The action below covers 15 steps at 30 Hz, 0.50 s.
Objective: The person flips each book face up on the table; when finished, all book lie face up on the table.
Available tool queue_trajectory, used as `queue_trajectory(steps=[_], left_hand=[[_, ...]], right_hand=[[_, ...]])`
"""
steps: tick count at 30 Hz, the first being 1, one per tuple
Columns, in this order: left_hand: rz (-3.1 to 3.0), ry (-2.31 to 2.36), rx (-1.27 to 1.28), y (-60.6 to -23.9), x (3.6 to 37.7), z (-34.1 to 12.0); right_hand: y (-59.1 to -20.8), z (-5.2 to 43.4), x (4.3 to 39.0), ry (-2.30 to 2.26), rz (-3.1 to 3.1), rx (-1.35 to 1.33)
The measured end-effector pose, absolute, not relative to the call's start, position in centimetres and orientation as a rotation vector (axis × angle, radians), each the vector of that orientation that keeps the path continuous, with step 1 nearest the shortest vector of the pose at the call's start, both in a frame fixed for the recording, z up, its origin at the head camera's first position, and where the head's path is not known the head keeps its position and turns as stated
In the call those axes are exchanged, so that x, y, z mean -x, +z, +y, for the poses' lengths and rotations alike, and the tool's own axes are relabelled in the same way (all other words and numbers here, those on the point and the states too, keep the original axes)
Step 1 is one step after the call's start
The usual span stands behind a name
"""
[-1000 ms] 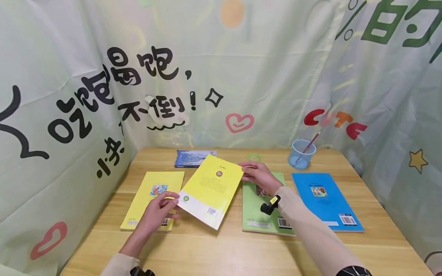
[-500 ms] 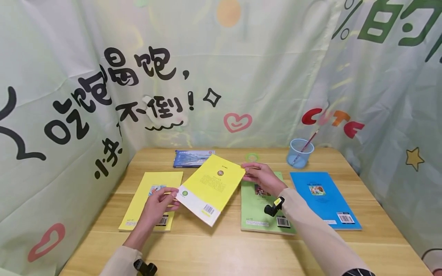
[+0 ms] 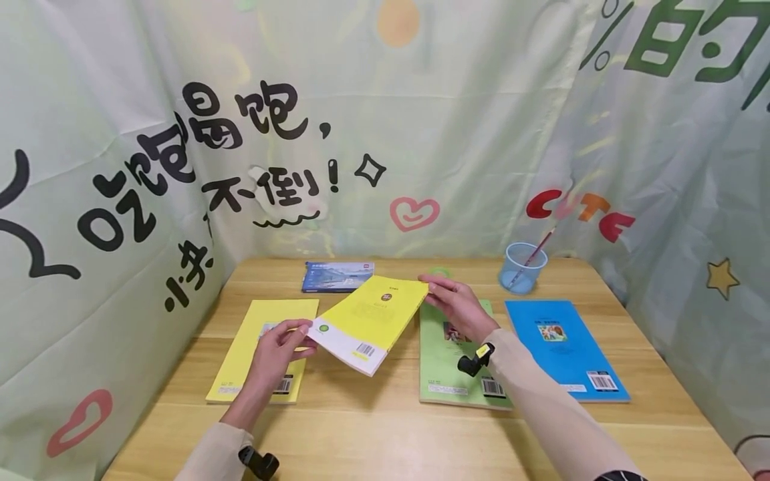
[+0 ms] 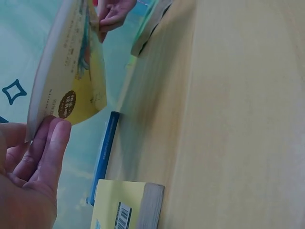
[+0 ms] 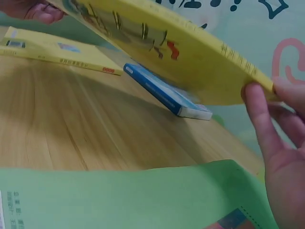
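A yellow book [image 3: 373,314] with a white band along its lower end is held up over the middle of the table, its back cover facing up. My left hand [image 3: 279,351] pinches its lower left corner between thumb and fingers, as the left wrist view also shows. At the opposite upper right corner, my right hand [image 3: 460,307] grips the book's edge; in the right wrist view the fingers press its underside. Beneath my left hand lies another yellow book [image 3: 240,347]. A green book [image 3: 448,381] rests on the table under my right wrist.
A blue book [image 3: 568,354] lies at the right. Behind the held book is a flat blue box [image 3: 337,276]. A clear blue cup [image 3: 522,270] holding a pencil stands at the back right, and a green ring [image 3: 441,272] lies left of it. Printed cloth [image 3: 469,147] surrounds the wooden table [image 3: 337,441].
The held yellow book has tilted flatter, its near lower corner rising. Both hands keep their hold at the same corners; the books on the table stay put.
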<state>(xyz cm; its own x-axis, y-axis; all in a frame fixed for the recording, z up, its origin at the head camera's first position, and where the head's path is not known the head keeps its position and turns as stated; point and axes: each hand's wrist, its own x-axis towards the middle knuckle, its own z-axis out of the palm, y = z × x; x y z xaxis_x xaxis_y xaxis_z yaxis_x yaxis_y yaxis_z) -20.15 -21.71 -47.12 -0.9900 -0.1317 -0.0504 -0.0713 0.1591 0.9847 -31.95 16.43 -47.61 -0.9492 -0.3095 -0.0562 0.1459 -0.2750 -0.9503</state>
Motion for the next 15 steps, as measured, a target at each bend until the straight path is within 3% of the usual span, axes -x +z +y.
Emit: queue_trajectory(steps=[8, 15], left_hand=[[-2.262, -2.077, -0.236, -46.93, 20.26, -21.87], [-2.13, -2.21, -0.113, -47.25, 20.2, -22.26]], right_hand=[[-47.94, 16.55, 32.25, -2.415, 1.48, 0.372], [-47.6, 16.55, 32.32, -2.507, 1.391, 0.316]])
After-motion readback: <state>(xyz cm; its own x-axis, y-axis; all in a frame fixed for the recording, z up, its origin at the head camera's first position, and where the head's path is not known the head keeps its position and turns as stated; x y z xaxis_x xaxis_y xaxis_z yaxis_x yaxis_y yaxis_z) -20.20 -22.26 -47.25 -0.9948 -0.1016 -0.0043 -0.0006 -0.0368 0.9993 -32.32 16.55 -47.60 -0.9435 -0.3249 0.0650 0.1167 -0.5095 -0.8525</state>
